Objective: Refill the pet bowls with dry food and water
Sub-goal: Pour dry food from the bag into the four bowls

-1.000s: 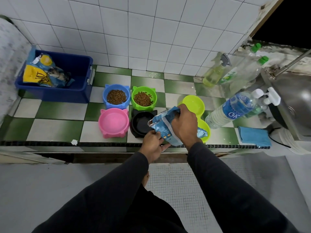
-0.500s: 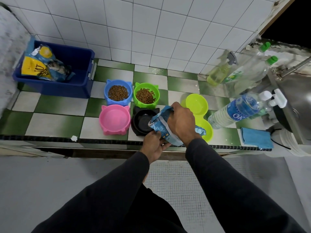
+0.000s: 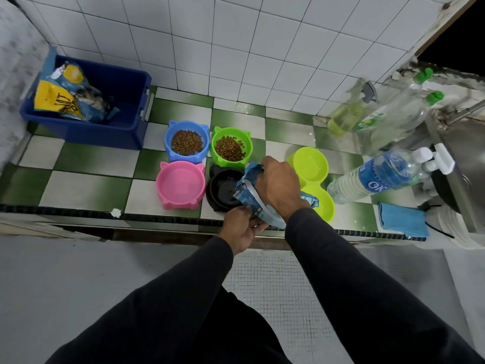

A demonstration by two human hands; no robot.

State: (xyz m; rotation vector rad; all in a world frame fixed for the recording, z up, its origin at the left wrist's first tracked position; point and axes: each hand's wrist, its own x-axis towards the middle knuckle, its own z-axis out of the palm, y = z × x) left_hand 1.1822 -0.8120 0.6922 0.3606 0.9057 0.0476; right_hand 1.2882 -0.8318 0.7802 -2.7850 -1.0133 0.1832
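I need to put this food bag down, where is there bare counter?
Bare tiles lie left of the pink bowl, in front of the blue bin. Another patch sits between the green bowl and spray bottle. The right end by the water bottle is crowded.

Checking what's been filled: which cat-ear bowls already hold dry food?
The blue bowl and green bowl, the back pair by the wall, hold brown kibble; the pink bowl and black bowl in front show none.

The water bottle lying on the bench carries a blue label with white letters that read "OK". The yellow bag in the blue bin shows dark letters, too tilted to read. Print on the spray bottle's neighbour's green label is too small.
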